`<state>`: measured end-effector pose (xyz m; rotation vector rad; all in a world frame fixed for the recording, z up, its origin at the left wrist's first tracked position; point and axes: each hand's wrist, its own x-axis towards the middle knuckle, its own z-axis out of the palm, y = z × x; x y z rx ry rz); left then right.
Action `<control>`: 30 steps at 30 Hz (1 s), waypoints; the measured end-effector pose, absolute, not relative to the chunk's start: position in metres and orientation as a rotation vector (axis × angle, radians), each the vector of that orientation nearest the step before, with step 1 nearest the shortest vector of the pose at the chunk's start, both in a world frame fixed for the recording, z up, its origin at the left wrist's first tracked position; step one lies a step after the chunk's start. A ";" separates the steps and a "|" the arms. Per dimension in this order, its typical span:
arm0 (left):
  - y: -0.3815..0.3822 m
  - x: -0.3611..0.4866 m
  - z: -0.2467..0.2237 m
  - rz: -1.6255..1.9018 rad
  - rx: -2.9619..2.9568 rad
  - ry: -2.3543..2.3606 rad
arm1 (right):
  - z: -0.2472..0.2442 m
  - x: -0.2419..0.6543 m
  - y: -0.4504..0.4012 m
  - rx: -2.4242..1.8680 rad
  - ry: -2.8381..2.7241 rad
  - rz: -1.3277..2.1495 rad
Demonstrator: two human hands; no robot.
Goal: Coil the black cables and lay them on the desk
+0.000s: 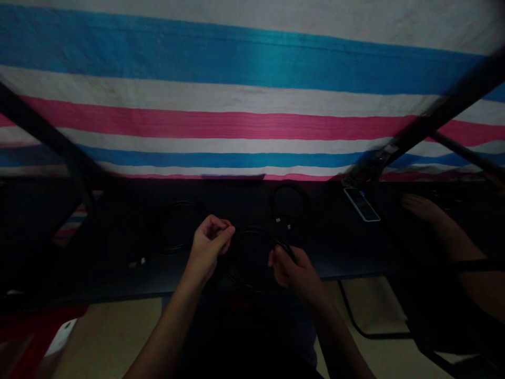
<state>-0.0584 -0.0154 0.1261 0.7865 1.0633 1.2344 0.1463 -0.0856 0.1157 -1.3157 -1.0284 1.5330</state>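
Note:
A looped black cable (252,289) hangs between my hands over the near edge of the dark table. My right hand (291,266) is closed round its strands at the right side of the loop. At the loop's upper left, my left hand (213,238) pinches with thumb and forefinger; what lies between the fingertips is too dark to tell. Another coiled black cable (173,251) lies on the table to the left, with light connector ends (138,262). Beyond my right hand rests a further coiled cable (290,185), its two metal plugs pointing toward me.
A phone (361,204) lies on the dark table (118,287) to the right. Another person's hand (424,208) rests farther right. Black slanted frame bars (442,113) stand at both sides before a striped sheet (236,123). A chair frame (371,335) is below right.

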 end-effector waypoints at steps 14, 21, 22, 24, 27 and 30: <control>-0.022 -0.064 0.155 0.611 1.331 0.869 | 0.155 0.148 -0.048 -1.319 -1.424 1.695; -0.005 -0.079 0.146 0.913 0.684 0.998 | 0.142 0.171 -0.050 -1.181 -1.415 1.596; -0.003 -0.082 0.145 0.918 0.630 0.990 | 0.137 0.173 -0.052 -1.166 -1.409 1.602; 0.001 -0.084 0.145 0.940 0.552 0.971 | 0.125 0.169 -0.060 -1.140 -1.335 1.650; 0.005 -0.080 0.142 1.018 0.397 0.944 | 0.102 0.152 -0.074 -1.054 -1.125 1.738; 0.008 -0.073 0.138 1.085 0.226 0.912 | 0.080 0.127 -0.088 -1.006 -0.968 1.711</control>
